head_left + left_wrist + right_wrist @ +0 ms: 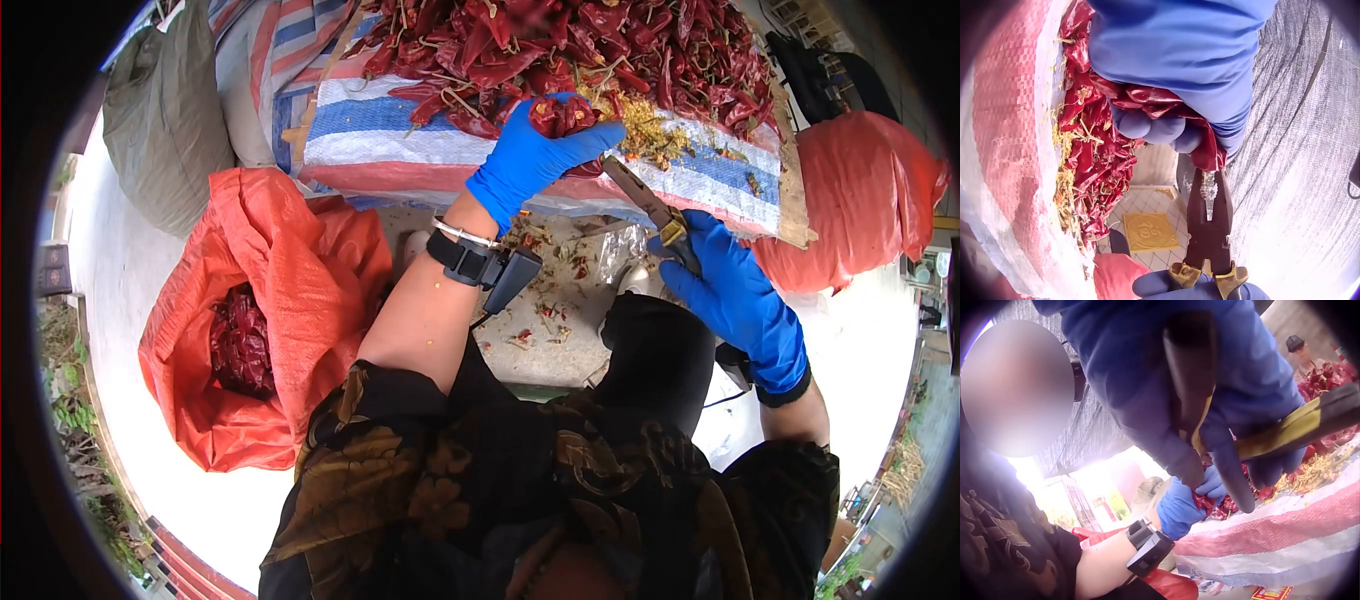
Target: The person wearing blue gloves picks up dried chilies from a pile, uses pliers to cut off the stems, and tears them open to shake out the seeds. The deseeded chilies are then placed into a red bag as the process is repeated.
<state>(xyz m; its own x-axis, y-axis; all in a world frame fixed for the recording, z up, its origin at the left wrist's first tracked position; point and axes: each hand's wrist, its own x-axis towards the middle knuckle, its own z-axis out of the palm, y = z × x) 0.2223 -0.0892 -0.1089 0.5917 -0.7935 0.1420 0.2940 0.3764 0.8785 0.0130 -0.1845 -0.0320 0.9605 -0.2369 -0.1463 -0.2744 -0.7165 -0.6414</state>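
Observation:
My left hand (540,150), in a blue glove, grips a bunch of dried red chillies (563,116) at the front of the heap. In the left wrist view its fingers curl round the chillies (1210,153), whose lower end hangs out below. My right hand (725,275), also blue-gloved, holds pliers (640,195) with black and yellow handles. The pliers' jaws stand apart in the left wrist view, tips right at the lower end of the held chillies. The right wrist view shows one pliers handle (1190,362) across the palm and the other by the fingers.
A large chilli heap (690,50) lies on a striped woven sheet (380,130), with yellow seeds and stem bits (655,135) at its front. An open red sack (330,250) holding chillies stands at left, a full red sack (850,200) at right. A grey-green sack (165,120) stands back left.

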